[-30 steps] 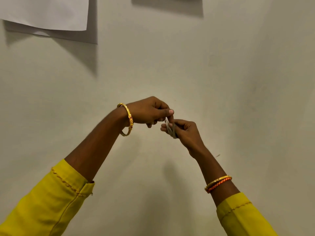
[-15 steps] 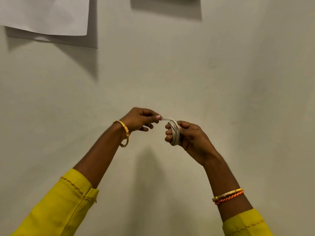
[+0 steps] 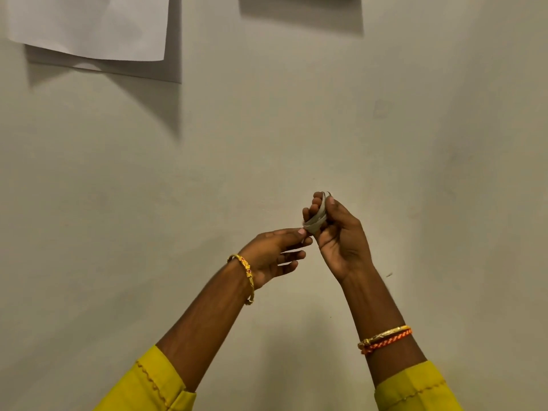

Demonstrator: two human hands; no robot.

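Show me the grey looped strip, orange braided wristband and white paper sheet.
grey looped strip (image 3: 316, 219): head view, flat band
orange braided wristband (image 3: 387, 341): head view, middle stretch
white paper sheet (image 3: 89, 25): head view, middle

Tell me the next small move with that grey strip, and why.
Probably pull the left hand away to draw the end out: the grey strip is looped round the fingers of the right hand, and the left thumb and forefinger pinch its loose end beside the loop.

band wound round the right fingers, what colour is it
Pale greyish beige; the band shows best in the head view.
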